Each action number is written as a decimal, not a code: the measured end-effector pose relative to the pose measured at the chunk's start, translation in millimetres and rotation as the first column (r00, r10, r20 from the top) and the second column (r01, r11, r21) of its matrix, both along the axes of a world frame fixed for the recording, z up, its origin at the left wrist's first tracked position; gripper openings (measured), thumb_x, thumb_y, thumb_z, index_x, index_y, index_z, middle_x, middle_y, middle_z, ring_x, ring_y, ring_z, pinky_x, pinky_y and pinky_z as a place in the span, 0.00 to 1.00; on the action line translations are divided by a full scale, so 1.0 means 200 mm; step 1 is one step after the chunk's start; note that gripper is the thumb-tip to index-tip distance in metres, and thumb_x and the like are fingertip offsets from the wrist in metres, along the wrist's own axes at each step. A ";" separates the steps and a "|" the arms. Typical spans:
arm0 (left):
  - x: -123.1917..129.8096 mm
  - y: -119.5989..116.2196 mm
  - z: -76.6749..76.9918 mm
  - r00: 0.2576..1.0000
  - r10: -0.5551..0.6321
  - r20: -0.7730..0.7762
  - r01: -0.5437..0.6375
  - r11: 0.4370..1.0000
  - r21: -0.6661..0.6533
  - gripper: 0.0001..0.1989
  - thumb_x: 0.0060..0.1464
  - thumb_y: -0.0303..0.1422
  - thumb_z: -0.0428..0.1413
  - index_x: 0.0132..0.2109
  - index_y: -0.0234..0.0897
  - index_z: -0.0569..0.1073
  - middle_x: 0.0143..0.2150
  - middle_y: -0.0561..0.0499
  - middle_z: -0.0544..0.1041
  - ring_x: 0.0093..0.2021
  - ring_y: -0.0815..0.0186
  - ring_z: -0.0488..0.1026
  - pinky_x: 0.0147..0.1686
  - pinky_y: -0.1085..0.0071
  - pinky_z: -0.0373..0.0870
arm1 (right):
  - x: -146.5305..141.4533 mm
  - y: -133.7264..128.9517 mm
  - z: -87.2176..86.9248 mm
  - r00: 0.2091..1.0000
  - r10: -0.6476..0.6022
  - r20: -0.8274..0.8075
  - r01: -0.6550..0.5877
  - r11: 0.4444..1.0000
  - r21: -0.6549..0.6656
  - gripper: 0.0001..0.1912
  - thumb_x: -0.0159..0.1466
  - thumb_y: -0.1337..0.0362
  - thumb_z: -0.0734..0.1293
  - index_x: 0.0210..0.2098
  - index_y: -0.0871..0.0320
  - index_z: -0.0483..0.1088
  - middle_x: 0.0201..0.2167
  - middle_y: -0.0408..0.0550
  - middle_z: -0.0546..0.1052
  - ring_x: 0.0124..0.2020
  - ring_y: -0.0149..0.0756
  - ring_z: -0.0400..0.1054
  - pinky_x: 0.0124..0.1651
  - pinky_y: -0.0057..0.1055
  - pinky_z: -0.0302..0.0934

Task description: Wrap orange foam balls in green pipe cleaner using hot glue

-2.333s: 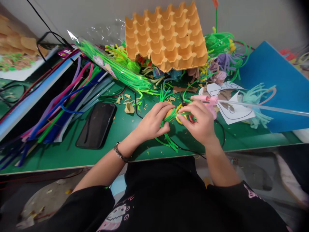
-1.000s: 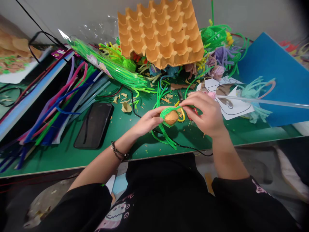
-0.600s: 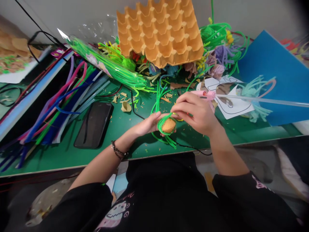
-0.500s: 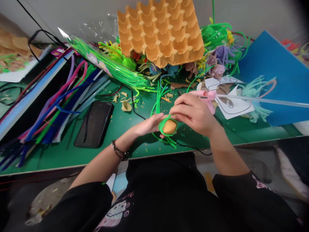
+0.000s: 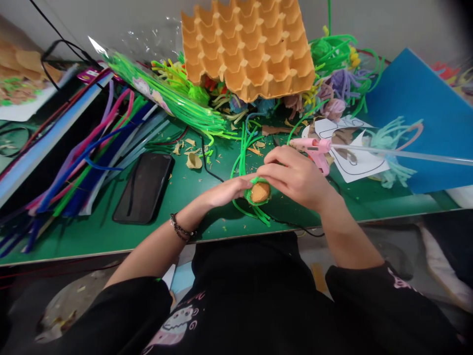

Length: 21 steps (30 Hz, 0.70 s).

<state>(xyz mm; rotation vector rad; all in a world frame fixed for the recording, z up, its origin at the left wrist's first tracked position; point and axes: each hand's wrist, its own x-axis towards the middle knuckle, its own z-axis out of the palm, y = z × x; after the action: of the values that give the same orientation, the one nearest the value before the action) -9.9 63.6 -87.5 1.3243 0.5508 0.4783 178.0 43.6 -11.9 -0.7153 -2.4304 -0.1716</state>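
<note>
The left hand [image 5: 229, 191] has its fingers closed around a small rounded tan piece [image 5: 260, 193] rimmed with fuzzy green pipe cleaner [image 5: 250, 195], above the bench [image 5: 207, 227]; the right hand's [image 5: 295, 175] fingers pinch together at that rim. Beside them lie a smooth, flat black phone [image 5: 143, 188] and a glossy pink glue gun [image 5: 318, 148] with a translucent rod. Beyond, a dimpled, torn-edged pulp egg tray [image 5: 249, 49] rests over tangled fuzzy stems [image 5: 345, 84].

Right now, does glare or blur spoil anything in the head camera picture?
Head view: white glints on the clear plastic bag; head view: far left and right edges look smeared, the upper-right corner dark; head view: the tan ball is readable, fine detail soft.
</note>
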 end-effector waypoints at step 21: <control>-0.01 0.06 0.04 0.916 0.372 0.150 -0.391 0.746 0.539 0.21 0.55 0.41 0.43 0.51 0.38 0.70 0.56 0.45 0.73 0.57 0.55 0.67 0.60 0.54 0.61 | -0.08 0.28 0.28 0.927 -0.048 0.373 0.042 0.999 0.024 0.10 0.68 0.62 0.58 0.35 0.58 0.69 0.35 0.45 0.70 0.41 0.36 0.67 0.41 0.35 0.60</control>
<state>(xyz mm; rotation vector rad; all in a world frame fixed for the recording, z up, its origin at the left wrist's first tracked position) -12.1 75.3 -79.6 1.7676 0.6899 1.0675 162.1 100.2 43.8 -0.7907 -2.7700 -0.3750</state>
